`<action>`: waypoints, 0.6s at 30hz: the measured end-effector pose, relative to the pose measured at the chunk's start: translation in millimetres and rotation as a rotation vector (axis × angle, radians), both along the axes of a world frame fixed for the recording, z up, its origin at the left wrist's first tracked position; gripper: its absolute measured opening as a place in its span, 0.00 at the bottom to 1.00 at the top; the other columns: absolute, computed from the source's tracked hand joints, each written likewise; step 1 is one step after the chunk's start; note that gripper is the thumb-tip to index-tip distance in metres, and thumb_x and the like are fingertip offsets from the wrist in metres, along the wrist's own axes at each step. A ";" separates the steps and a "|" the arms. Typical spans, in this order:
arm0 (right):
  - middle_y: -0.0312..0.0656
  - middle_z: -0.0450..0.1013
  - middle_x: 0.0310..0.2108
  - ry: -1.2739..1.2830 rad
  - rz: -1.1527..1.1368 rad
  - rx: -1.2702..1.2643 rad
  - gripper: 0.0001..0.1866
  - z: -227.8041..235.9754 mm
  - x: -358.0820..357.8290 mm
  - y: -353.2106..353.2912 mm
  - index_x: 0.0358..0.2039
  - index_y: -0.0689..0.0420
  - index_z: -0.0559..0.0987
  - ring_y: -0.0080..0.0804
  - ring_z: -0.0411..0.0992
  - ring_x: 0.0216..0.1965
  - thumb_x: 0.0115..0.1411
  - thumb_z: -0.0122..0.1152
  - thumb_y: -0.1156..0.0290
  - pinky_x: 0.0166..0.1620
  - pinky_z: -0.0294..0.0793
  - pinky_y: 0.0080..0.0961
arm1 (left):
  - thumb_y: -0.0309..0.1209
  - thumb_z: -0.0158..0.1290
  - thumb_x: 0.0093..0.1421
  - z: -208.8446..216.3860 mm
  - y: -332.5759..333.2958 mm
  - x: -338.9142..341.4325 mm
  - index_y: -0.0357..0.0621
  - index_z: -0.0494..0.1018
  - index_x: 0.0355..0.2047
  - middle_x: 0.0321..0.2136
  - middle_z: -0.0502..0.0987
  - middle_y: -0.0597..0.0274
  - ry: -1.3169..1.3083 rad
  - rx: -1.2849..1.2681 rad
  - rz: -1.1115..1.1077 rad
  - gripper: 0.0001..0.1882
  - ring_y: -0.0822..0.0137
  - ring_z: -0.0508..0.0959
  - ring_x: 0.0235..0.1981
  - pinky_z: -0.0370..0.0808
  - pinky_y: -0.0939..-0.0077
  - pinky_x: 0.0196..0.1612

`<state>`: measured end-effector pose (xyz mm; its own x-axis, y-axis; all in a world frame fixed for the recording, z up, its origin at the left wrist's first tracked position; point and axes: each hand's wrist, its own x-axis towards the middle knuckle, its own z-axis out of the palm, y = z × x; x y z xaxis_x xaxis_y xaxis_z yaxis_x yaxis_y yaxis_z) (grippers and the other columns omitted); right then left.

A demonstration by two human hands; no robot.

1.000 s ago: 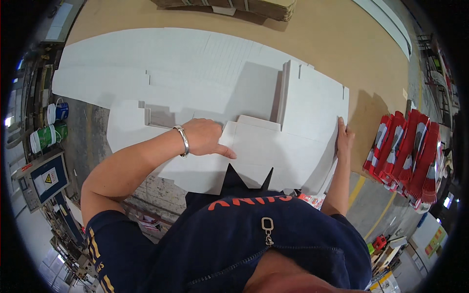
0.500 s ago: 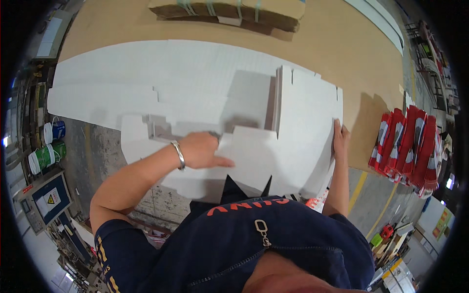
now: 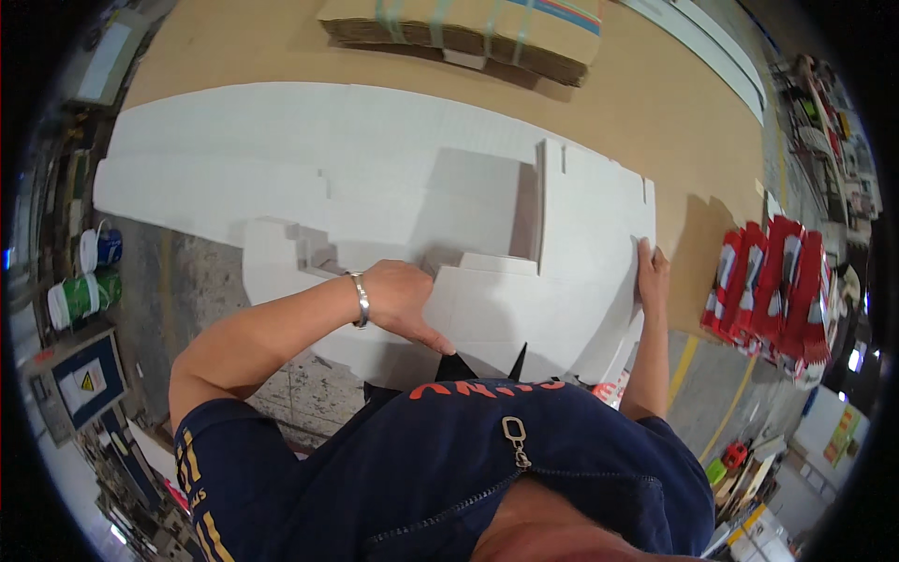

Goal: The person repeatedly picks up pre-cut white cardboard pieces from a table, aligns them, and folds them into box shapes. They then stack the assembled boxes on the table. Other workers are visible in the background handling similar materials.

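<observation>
A stack of die-cut white cardboard sheets (image 3: 590, 225) lies in front of me, with slots along its far right edge. My left hand (image 3: 398, 298) is at the notch in the near middle of the stack. Its thumb stretches toward me over the top sheet, while the fingers curl over the inner edge and are partly hidden. At the right edge, my right hand (image 3: 653, 273) grips the side of the stack, its thumb on top and the other fingers along the edge. More white cardboard (image 3: 225, 131) spreads out to the far left beneath.
A strapped bundle of brown cardboard (image 3: 459, 33) rests at the back of the brown table surface (image 3: 684, 159). Folded red and white pieces (image 3: 768, 290) hang or stand at the right side. At the left are a control panel with a warning sign (image 3: 84, 379) and rolls of strapping (image 3: 84, 298).
My left hand has shifted slightly right and toward me, its thumb now pointing down near my shirt. My right hand stays at the stack's edge. The whole view has shifted a little.
</observation>
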<state>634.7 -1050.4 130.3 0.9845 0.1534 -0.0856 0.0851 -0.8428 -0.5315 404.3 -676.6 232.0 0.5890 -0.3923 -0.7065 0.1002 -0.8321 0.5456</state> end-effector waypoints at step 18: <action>0.56 0.65 0.17 -0.003 -0.114 -0.024 0.33 -25.6 7.3 3.8 0.21 0.70 0.70 0.39 0.62 0.22 0.61 0.49 0.45 0.31 0.66 0.37 | 0.73 0.53 0.36 -38.4 3.6 14.7 0.32 0.73 0.18 0.19 0.76 0.46 -0.079 0.121 0.077 0.46 0.53 0.79 0.26 0.76 0.65 0.33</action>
